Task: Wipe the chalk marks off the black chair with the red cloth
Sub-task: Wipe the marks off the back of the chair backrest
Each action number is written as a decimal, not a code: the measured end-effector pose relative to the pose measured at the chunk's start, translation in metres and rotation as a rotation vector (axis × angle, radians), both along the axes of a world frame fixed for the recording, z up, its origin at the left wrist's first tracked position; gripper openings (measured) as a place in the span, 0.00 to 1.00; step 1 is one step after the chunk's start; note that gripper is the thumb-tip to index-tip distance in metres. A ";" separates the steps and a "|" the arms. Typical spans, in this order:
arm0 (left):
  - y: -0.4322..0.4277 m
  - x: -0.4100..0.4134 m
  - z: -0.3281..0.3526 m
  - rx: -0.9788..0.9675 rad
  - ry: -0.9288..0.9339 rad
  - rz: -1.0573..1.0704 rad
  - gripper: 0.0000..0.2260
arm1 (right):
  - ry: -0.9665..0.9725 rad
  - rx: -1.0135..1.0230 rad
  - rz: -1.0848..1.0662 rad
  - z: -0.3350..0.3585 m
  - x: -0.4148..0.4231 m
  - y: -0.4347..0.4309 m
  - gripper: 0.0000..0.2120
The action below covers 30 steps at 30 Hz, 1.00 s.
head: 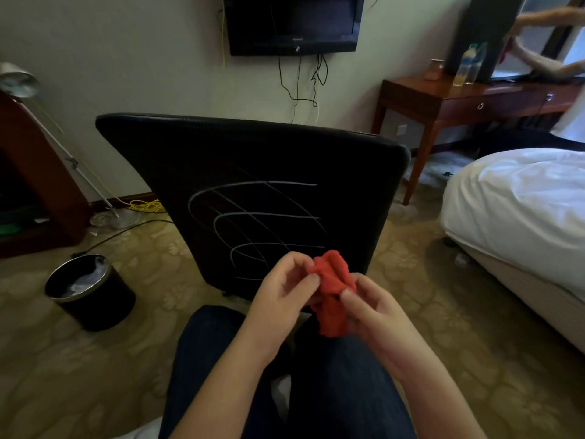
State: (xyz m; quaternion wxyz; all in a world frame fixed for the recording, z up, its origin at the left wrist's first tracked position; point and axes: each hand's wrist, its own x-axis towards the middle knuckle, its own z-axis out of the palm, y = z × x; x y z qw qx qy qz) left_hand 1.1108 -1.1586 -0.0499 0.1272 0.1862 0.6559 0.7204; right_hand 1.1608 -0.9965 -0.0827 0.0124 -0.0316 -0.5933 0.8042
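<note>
Pinches bunched red cloth (332, 280) between left hand (285, 282) and right hand (372, 307) before black chair (253, 153); should fold it flat, then rub firmly along untouched chalk marks (253, 213).

Readable text: none.
Television (292, 23) bezel mark, high above the left grip (285, 283): too blurred to read.
Bottle (468, 63) label, up and right of the right grip (367, 304): unreadable.
Chalk marks (253, 223), just above both grips: lines only.
</note>
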 end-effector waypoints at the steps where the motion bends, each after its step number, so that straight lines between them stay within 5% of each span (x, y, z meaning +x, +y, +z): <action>1: 0.000 -0.003 0.002 -0.084 0.082 0.012 0.05 | -0.004 0.025 -0.028 0.002 0.001 0.000 0.22; 3: 0.000 -0.011 0.002 -0.316 0.295 0.066 0.12 | 0.020 0.260 -0.151 0.007 -0.003 0.002 0.13; 7: -0.010 -0.040 0.021 -0.497 0.693 0.342 0.20 | 0.140 0.821 -0.497 0.040 -0.018 0.028 0.26; 9: -0.015 -0.056 0.042 -0.571 0.935 0.493 0.21 | 0.267 0.953 -0.640 0.067 -0.023 0.042 0.23; 14: -0.011 -0.089 0.088 -0.705 1.230 0.659 0.27 | 0.577 1.036 -0.910 0.092 -0.060 0.059 0.09; 19: 0.000 -0.122 0.096 -0.733 1.267 0.635 0.22 | 0.444 1.203 -0.883 0.035 -0.093 0.056 0.07; 23: 0.006 -0.128 0.090 -0.652 1.333 0.710 0.19 | 0.326 1.130 -0.830 0.007 -0.090 0.062 0.08; 30: 0.011 -0.126 0.092 -0.576 1.318 0.767 0.18 | 0.532 1.007 -0.912 0.078 -0.083 0.079 0.06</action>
